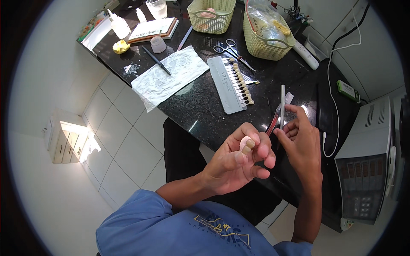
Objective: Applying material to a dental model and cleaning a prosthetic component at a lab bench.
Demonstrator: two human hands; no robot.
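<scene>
Tiled floor is stretching out around nine o'clock, where a small drawer cabinet is catching sunlight. Rightward, a dark speckled counter is taking over. At half past ten a yellow lump is sitting near its edge. At eleven o'clock a white towel is lying flat, probably to protect the surface, with a dark pen-like tool resting partly on it. At one o'clock a grey shade guide is lying with its tooth-coloured tabs facing right, likely so they can be seen easily.

Toward four o'clock, the left hand is holding a small pink piece with tooth-coloured parts. Thumb and forefinger are pinching it, nearly together, while the other fingers are curling loosely apart; it is being held up, seemingly to leave its tooth-coloured side in sight. At three o'clock, the right hand is gripping a slim pale rod, its thumb and fingers closing around the lower part, perhaps to leave the upper end free. Farther right, a boxy appliance is standing just past three o'clock.
</scene>
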